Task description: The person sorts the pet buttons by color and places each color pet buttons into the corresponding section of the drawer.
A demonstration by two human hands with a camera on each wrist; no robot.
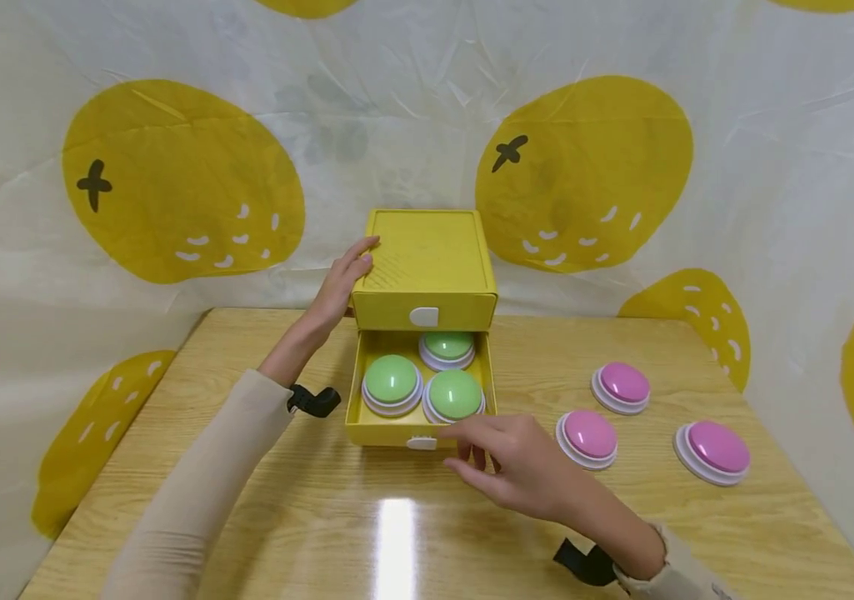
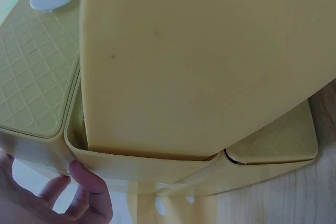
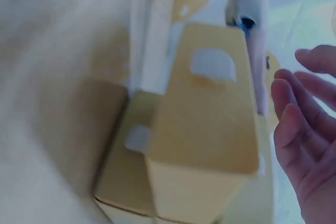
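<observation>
A yellow drawer cabinet [image 1: 430,250] stands toward the back of the table, with one drawer [image 1: 382,434] pulled out below the top one. Inside that drawer sit three green domed buttons [image 1: 392,380] on white bases. My left hand [image 1: 340,282] rests against the cabinet's left side, thumb and fingers touching its wall near the top edge. By the right end of the drawer's front edge is my right hand [image 1: 520,467], fingers loosely bent. The right wrist view shows nothing in that hand [image 3: 310,124], apart from the drawer front. A white tab handle [image 1: 422,443] marks the drawer front.
Three pink domed buttons [image 1: 590,435] on white bases lie on the wooden table [image 1: 307,517], right of the cabinet. Behind the table hangs a pale cloth [image 1: 389,108] printed with yellow fruit. In the left wrist view, a lower drawer [image 2: 278,137] sits closed.
</observation>
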